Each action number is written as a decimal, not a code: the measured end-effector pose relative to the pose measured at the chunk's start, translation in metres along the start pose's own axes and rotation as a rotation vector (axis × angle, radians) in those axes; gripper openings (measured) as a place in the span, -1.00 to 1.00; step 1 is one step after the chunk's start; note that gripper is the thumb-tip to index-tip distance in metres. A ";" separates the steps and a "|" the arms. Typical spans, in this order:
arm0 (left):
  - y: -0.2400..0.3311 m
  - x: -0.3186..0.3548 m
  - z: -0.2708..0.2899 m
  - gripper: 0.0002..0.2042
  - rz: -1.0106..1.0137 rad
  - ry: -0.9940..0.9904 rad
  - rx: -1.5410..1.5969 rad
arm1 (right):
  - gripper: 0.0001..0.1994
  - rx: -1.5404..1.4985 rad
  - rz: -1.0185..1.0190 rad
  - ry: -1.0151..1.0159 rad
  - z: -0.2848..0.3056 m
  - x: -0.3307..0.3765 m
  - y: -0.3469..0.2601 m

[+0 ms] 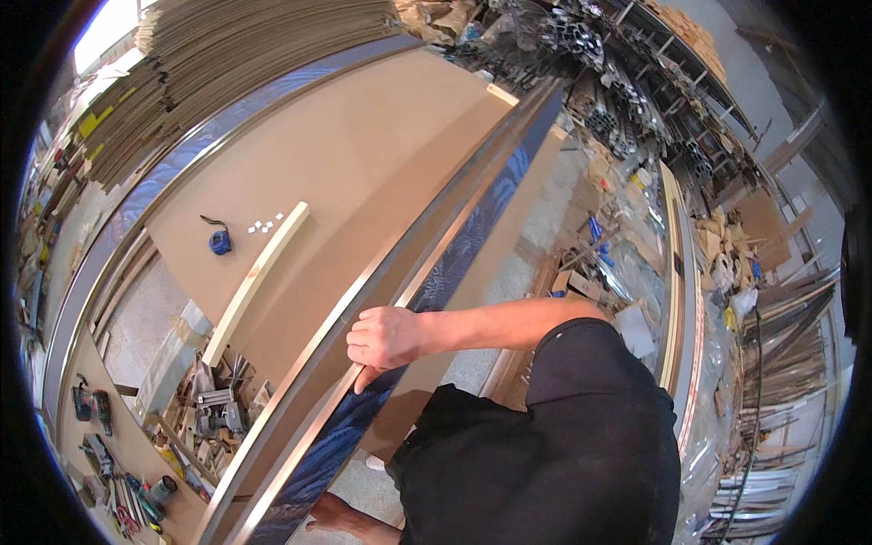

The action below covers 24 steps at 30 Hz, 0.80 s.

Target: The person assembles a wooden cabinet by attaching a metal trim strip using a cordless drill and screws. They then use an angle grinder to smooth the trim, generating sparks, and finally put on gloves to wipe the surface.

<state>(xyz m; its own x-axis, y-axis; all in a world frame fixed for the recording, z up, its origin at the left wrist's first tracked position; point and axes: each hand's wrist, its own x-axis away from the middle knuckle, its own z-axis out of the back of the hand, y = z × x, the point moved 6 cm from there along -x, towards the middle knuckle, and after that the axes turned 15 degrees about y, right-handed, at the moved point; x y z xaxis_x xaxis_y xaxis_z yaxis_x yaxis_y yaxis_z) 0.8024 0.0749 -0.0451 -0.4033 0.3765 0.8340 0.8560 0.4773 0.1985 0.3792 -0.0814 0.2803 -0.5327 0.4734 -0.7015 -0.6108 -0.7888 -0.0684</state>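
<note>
Workshop; brown board desk (363, 154) carries blue tape measure (219, 242) and wooden strip (254, 282). Long metal-edged blue panel (436, 272) runs diagonally. Left hand (331, 515) low on panel, fingers unclear. Right hand (386, 338), arm across, fingers closed around panel's metal edge.

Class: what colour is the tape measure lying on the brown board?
Blue, with a dark strap; the tape measure shows best in the head view.

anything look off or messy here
Nothing looks damaged. The right hand grips the long framed panel, the left hand holds its lower edge. A wood strip lies aslant on the brown board, beside a tape measure and small white bits. Tools lie jumbled below.
</note>
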 end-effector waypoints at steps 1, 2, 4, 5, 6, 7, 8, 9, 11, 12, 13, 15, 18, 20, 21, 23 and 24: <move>-0.011 -0.002 0.001 -0.24 0.021 -0.010 -0.002 | -0.38 0.001 -0.007 -0.011 0.000 -0.002 0.006; -0.013 -0.003 0.005 -0.24 0.032 -0.016 0.001 | -0.37 -0.018 -0.004 -0.021 -0.009 -0.011 0.007; -0.020 -0.008 0.018 -0.24 0.069 -0.040 -0.003 | -0.36 -0.056 -0.002 -0.102 -0.016 -0.029 0.000; -0.024 -0.003 0.024 -0.25 0.074 -0.056 -0.024 | -0.37 -0.065 0.026 -0.103 -0.015 -0.033 -0.006; -0.043 -0.002 0.028 -0.25 0.116 -0.069 -0.074 | -0.38 -0.011 0.013 -0.155 0.001 -0.031 -0.012; -0.057 0.005 0.035 -0.25 0.119 -0.069 -0.105 | -0.42 -0.008 0.009 -0.182 0.010 -0.036 -0.016; -0.069 0.012 0.038 -0.26 0.130 -0.065 -0.130 | -0.46 -0.015 0.029 -0.197 0.021 -0.042 -0.024; -0.086 0.017 0.039 -0.26 0.147 -0.061 -0.153 | -0.50 -0.041 -0.005 -0.190 0.028 -0.043 -0.032; -0.114 0.026 0.038 -0.26 0.184 -0.043 -0.158 | -0.49 -0.025 -0.024 -0.233 0.040 -0.048 -0.038; -0.122 0.031 0.040 -0.27 0.198 -0.030 -0.160 | -0.51 -0.065 -0.115 -0.255 0.043 -0.051 -0.041; -0.127 0.036 0.043 -0.27 0.196 -0.018 -0.121 | -0.55 -0.116 -0.181 -0.252 0.050 -0.054 -0.045; -0.150 0.040 0.044 -0.27 0.246 -0.015 -0.079 | -0.56 -0.093 -0.219 -0.278 0.068 -0.063 -0.047; -0.181 0.038 0.046 -0.28 0.296 -0.025 -0.068 | -0.66 -0.017 -0.280 -0.518 0.103 -0.113 -0.080; -0.195 0.039 0.047 -0.29 0.326 -0.031 -0.050 | -0.67 0.007 -0.275 -0.578 0.119 -0.138 -0.099; -0.202 0.041 0.044 -0.29 0.341 -0.043 -0.044 | -0.67 0.035 -0.286 -0.595 0.130 -0.146 -0.108; -0.204 0.042 0.044 -0.30 0.355 -0.058 -0.026 | -0.68 0.089 -0.312 -0.627 0.144 -0.158 -0.121; -0.207 0.044 0.042 -0.30 0.363 -0.069 -0.014 | -0.67 0.132 -0.295 -0.631 0.148 -0.164 -0.126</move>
<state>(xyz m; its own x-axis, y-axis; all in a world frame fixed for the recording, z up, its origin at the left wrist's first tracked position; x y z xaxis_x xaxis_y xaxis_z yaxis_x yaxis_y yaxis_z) 0.5942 0.0257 -0.0709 -0.0934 0.5722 0.8147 0.9514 0.2924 -0.0962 0.4568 -0.0017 0.5089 -0.5472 0.8285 -0.1191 -0.8266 -0.5573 -0.0782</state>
